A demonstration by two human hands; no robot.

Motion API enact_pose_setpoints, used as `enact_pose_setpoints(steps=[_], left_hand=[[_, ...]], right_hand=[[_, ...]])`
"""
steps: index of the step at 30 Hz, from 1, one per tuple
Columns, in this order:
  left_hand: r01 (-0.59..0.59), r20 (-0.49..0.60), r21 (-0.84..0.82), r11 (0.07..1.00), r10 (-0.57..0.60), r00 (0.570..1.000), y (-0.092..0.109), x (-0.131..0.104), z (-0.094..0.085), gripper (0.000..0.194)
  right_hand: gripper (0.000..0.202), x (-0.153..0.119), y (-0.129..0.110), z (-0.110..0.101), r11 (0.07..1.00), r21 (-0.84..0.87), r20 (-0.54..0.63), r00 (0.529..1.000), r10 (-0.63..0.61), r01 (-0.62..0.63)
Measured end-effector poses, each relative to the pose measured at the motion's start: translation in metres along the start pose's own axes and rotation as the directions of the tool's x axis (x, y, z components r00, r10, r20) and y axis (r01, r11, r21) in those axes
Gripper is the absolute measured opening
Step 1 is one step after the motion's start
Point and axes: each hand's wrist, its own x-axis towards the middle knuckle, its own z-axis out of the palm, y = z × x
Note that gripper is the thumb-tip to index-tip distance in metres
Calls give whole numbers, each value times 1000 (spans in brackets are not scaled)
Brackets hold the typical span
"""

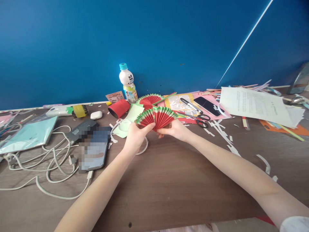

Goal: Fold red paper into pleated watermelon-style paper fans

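Note:
Between my two hands is a pleated paper fan (165,117), red with a green and white rim, spread into a half-round above the table. My left hand (140,132) pinches its lower left side, thumb on the folds. On the right, my right hand (174,130) grips the lower right side near the point where the pleats meet. Just behind it lies a second red paper fan (150,100) with a green edge, partly hidden by the first. A light green paper sheet (132,115) sits close to my left hand.
Scissors (203,123), a marker (190,105) and a dark phone (209,106) lie at right, among white paper scraps. A bottle (127,83) stands by the blue wall, near a red roll (119,109). Left are a charging phone (96,149) and tangled white cables (54,161).

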Motion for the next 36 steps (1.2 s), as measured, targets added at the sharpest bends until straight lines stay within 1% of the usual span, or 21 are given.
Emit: enact_pose_setpoints(steps=[7,18,22,25,29,32,36], left_hand=[[30,4,-54,998,-30,1000,1,-1,0,15],[31,10,-4,1000,-31,999,4,-3,1,12],[10,22,46,999,-11,1000,4,-3,1,14],[-17,32,59,998,16,999,3,-3,1,12],[-24,45,66,998,21,999,2,-3,2,12],[-22,38,50,998,20,999,2,-3,3,11],[-38,58,66,997,34,998,3,-3,2,12]], right_hand=[[16,1,2,-1,1000,6,12,1000,18,-18],[11,0,-1,-1,999,-8,41,999,34,-34],[11,0,-2,0,999,-23,40,998,38,-37],[10,0,-1,0,998,-41,48,998,44,-42],[9,1,0,-2,998,-46,64,997,48,-45],[11,1,1,-2,998,-34,73,996,49,-47],[15,1,1,-1,998,-28,77,996,51,-49]])
